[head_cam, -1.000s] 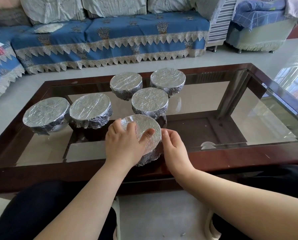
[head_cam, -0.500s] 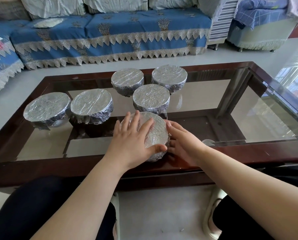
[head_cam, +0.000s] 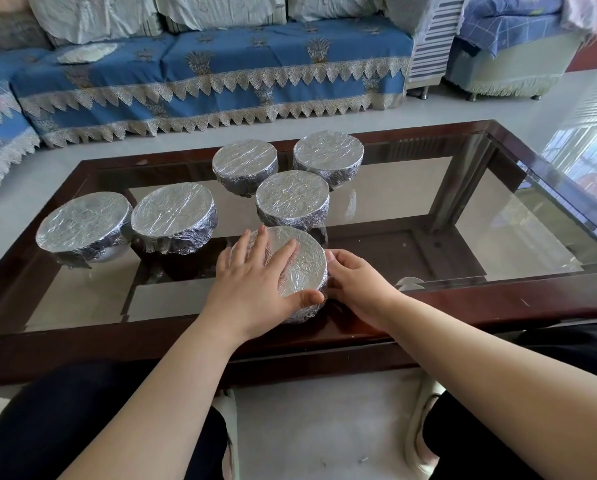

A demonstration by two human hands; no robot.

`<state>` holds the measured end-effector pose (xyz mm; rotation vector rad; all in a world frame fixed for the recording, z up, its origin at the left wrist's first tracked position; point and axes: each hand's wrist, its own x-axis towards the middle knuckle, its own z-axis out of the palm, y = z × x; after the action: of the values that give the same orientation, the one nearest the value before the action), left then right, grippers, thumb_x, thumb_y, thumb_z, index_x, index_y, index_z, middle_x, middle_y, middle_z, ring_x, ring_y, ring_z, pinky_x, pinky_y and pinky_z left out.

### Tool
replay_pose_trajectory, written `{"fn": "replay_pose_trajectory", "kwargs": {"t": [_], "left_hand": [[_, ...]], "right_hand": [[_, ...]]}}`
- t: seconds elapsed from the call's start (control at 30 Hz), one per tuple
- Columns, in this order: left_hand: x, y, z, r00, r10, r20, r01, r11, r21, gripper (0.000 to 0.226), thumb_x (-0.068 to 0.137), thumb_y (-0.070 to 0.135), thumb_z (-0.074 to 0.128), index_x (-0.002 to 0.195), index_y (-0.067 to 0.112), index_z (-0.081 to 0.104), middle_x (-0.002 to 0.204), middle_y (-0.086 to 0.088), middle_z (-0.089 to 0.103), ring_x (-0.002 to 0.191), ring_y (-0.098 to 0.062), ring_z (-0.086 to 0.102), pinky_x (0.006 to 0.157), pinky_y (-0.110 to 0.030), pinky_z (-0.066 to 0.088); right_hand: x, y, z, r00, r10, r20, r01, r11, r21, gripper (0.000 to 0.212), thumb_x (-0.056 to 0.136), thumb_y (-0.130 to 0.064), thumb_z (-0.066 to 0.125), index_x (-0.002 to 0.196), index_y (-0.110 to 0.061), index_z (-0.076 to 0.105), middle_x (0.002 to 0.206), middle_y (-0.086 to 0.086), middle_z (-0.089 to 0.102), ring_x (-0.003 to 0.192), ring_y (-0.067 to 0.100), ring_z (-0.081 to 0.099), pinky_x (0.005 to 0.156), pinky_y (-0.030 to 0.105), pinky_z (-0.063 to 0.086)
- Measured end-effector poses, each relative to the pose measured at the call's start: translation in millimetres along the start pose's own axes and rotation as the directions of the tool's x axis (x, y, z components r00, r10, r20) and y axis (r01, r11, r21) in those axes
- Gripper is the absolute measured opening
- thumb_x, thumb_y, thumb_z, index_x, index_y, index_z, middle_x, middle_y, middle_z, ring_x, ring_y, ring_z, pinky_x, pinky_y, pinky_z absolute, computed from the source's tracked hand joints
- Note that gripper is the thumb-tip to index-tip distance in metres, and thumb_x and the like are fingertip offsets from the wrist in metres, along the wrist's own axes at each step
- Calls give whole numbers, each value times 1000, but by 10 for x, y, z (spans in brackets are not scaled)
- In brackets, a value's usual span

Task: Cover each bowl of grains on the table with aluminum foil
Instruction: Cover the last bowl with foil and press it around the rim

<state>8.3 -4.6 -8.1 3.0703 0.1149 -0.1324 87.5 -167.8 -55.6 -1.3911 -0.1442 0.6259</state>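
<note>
Though foil-covered (six), bowls (head_cam: 291, 199) opaque.

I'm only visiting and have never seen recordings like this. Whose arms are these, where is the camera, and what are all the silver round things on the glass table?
No machine here: a person wears a camera on the head, looking down at their own two bare hands. On the glass-topped table stand six bowls, each wrapped over the top with aluminum foil. The nearest bowl is the one being handled. The left hand lies flat on its foil top, fingers spread, thumb at the near rim. The right hand cups its right side, pressing the foil against the wall. The other five bowls stand untouched behind. A blue-covered sofa is beyond.
</note>
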Motion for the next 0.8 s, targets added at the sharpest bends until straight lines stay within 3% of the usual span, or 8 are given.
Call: {"fn": "replay_pose_trajectory", "kwargs": {"t": [0.13, 0.23, 0.47, 0.67, 0.8], "left_hand": [[7, 8, -4, 1000, -1, -4, 1, 1000, 14, 127, 44, 100, -19, 156, 44, -2, 166, -7, -10, 152, -27, -10, 120, -52, 3], [9, 6, -3, 1000, 0, -6, 0, 1000, 12, 126, 44, 100, -19, 156, 44, -1, 166, -7, -10, 152, -27, -10, 120, -52, 3], [23, 7, 11, 1000, -10, -15, 10, 1000, 26, 121, 49, 99, -11, 156, 44, 1, 167, -7, -8, 152, -28, -8, 119, -52, 5], [23, 12, 5, 1000, -20, -9, 20, 1000, 23, 123, 47, 99, -13, 156, 44, 2, 166, -7, -9, 152, -28, -9, 119, -52, 5], [19, 13, 1, 1000, -23, -4, 23, 1000, 17, 121, 49, 99, -10, 156, 44, 1, 166, -7, -10, 152, -27, -10, 119, -52, 4]], "right_hand": [[32, 64, 35, 990, -60, -128, 45, 992, -119, 27, 102, -34, 50, 99, -12, 66, 80, 2, 67, 75, 18, 60, 85, 51, 53], [45, 68, 86, 977, -60, -205, 36, 992, -118, 30, 98, -37, 54, 92, -12, 69, 78, 2, 68, 76, 20, 60, 87, 54, 52], [87, 25, 127, 966, 35, -256, -24, 999, 45, 26, 95, -31, 63, 84, -8, 69, 78, 12, 59, 73, 24, 48, 68, 38, 40], [107, -58, 121, 971, 94, -218, -73, 992, 100, 15, 93, -19, 66, 86, -7, 69, 69, 5, 66, 54, 15, 55, 52, 27, 45], [142, -90, 129, 971, 74, -226, -61, 996, 62, 4, 91, -14, 68, 90, -10, 70, 74, 5, 68, 54, 14, 58, 50, 28, 46]]}}
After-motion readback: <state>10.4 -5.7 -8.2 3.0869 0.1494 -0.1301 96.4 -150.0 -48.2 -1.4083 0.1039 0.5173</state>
